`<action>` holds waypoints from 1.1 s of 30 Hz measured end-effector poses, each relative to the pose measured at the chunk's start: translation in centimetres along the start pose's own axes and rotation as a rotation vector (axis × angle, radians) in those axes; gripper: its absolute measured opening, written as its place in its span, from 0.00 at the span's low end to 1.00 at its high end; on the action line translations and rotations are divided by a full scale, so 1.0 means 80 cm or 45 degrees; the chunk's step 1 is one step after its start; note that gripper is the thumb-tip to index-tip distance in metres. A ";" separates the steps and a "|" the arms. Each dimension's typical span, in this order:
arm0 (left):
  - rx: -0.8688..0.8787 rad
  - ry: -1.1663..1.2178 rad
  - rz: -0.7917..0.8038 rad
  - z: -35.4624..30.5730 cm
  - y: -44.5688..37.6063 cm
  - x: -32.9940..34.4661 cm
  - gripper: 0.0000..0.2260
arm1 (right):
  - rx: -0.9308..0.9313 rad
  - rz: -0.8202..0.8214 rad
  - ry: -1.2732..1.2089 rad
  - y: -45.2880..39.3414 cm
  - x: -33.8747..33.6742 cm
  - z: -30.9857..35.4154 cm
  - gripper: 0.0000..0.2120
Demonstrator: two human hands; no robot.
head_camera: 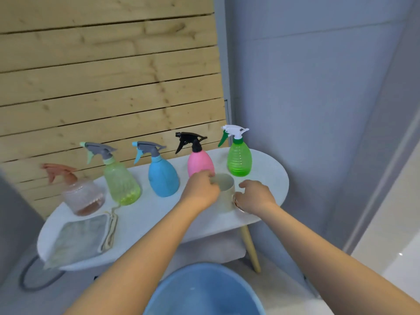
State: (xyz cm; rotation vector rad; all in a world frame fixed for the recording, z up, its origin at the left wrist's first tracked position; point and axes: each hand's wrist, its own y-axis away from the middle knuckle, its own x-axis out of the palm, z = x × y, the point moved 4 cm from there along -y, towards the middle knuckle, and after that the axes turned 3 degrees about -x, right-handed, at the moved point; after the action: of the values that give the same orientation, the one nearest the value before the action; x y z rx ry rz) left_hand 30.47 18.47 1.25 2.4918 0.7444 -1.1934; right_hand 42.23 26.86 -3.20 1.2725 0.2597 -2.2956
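Nearest, a round blue plastic basin shows below the bench's front edge. The bench itself is a smooth, matt white oval on a slanted wooden leg. A folded grey cloth, soft and woven, lies at its near left.

Towards the right end stands the cup, a plain pale cylinder. The left hand pinches its rim. The right hand curls against its right side, and I cannot tell whether it grips.

Behind runs a row of trigger sprayers: a clear brownish bottle, a ribbed yellow-green bottle, a smooth blue bottle, a pink bottle and a ribbed green bottle.

Beyond, knotty pine planks meet a flat grey wall.
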 end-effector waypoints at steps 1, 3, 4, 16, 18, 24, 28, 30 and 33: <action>0.001 0.001 -0.007 0.006 0.004 0.002 0.20 | 0.012 -0.001 0.048 0.002 0.002 -0.002 0.18; -0.026 0.017 -0.013 0.028 0.027 0.005 0.19 | 0.003 -0.009 0.134 0.016 0.010 -0.001 0.19; -0.030 0.032 -0.017 0.035 0.031 0.008 0.19 | -0.002 -0.031 0.157 0.017 0.009 -0.004 0.19; -0.362 -0.422 -0.207 0.184 0.051 -0.016 0.21 | -0.481 -0.486 0.179 0.050 0.019 0.043 0.12; -0.395 -0.531 -0.277 0.211 0.047 -0.031 0.23 | -0.554 -0.403 0.140 0.057 0.032 0.060 0.12; -0.820 -0.524 -0.345 0.331 0.054 -0.088 0.27 | -0.661 -0.117 0.145 0.051 0.081 0.095 0.16; -0.768 -0.571 -0.213 0.337 0.058 -0.082 0.23 | -0.754 0.039 0.195 0.044 0.114 0.115 0.16; -0.684 -0.592 -0.177 0.324 0.062 -0.080 0.22 | -0.799 0.074 0.207 0.043 0.131 0.130 0.17; -0.516 -0.673 -0.207 0.311 0.071 -0.082 0.21 | -0.854 0.095 0.252 0.041 0.157 0.148 0.17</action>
State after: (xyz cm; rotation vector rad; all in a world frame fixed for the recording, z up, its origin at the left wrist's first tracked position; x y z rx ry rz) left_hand 14.27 0.32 -8.91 1.7125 0.9309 -1.4919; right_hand 29.63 15.27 -7.03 1.1127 0.9412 -1.7776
